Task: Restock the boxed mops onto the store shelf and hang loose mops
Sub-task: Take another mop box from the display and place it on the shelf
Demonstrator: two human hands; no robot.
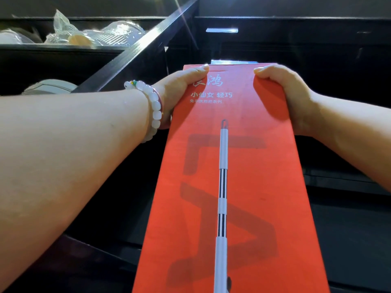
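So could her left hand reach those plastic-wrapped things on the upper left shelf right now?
Probably not at once. The left hand grips the red mop box, as does the right hand. The wrapped items lie apart, beyond a black slanted bar; she'd have to let go first.

Dark shelf bay (296,49) ahead — slanted black bar (135,51) left.

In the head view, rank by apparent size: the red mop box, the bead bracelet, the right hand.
1. Red mop box, by far the largest.
2. Right hand.
3. Bead bracelet, smallest.
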